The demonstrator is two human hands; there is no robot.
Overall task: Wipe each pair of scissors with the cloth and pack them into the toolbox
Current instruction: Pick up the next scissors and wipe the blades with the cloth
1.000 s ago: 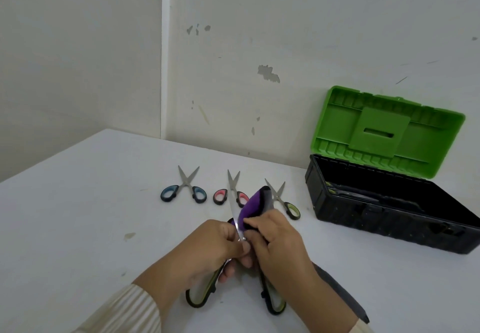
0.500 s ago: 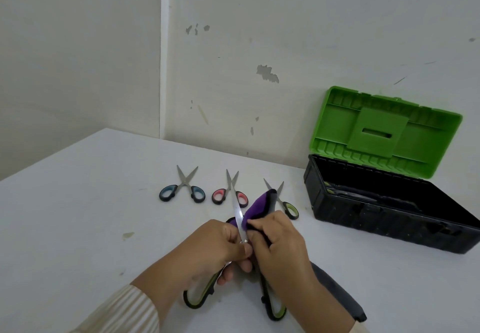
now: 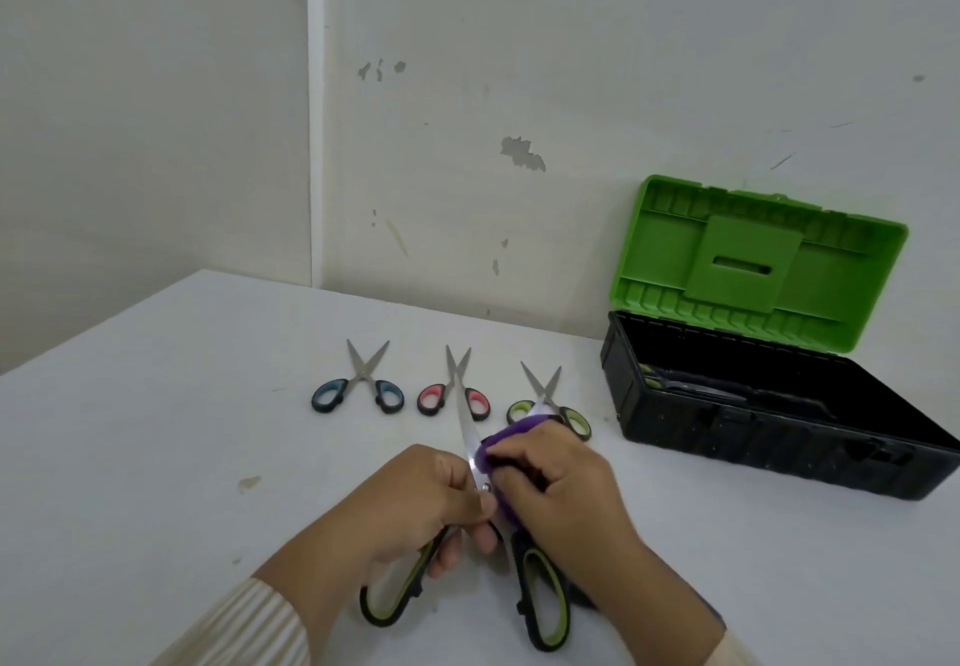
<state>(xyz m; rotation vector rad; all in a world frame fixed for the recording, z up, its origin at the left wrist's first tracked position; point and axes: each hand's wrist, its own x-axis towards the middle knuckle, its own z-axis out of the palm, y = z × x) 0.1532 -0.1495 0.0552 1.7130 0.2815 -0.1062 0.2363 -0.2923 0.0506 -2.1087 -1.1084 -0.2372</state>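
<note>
My left hand (image 3: 431,504) grips a large pair of black and green scissors (image 3: 540,598) near the pivot, one bare blade pointing away from me. My right hand (image 3: 561,488) pinches a purple cloth (image 3: 511,436) against the blade area low down near the pivot. Three smaller pairs lie in a row beyond: blue-handled scissors (image 3: 363,387), red-handled scissors (image 3: 457,395) and green-handled scissors (image 3: 550,403). The black toolbox (image 3: 769,431) stands open at the right with its green lid (image 3: 753,260) up; something dark lies inside it.
The white table (image 3: 156,431) meets a scuffed white wall behind the scissors and toolbox. A dark grey item (image 3: 582,603) lies under my right wrist. A small stain (image 3: 248,482) marks the table at the left.
My right hand has slid the purple cloth down the blade toward the pivot, baring more of the blade. The view has shifted slightly.
</note>
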